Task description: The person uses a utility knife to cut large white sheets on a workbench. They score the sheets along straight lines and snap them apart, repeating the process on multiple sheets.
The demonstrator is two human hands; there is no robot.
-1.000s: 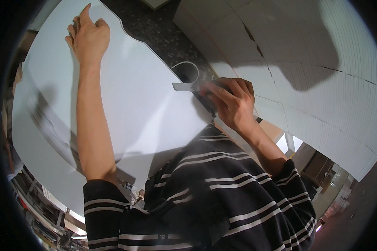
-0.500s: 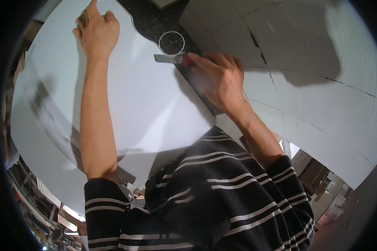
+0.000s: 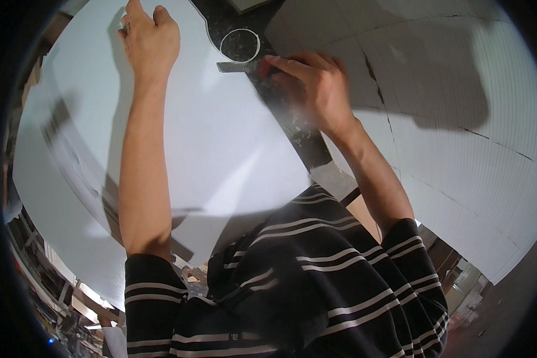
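A large white panel [image 3: 203, 137] with a wavy far-right edge lies in front of me. My left hand [image 3: 153, 43] rests on its far part, with the fingers bent and apart. A thin white strip [image 3: 259, 45] follows the panel's edge and curls into a loop at the corner. My right hand [image 3: 323, 83] is closed around a tool with a red part [image 3: 264, 67] and a flat grey metal blade [image 3: 231, 67]. The blade lies across the panel's edge just below the loop. The hand hides the rest of the tool.
A dark speckled surface [image 3: 307, 134] with light chips on it shows beside the panel. At the right stands a big stack of pale sheets [image 3: 441, 155], with dark gaps between some layers. Shelving and clutter [image 3: 59, 286] show at the lower left.
The panel appears slightly turned, its wavy edge now further right at the far end. The loop and the tool sit a little higher in view. My left hand has shifted right.
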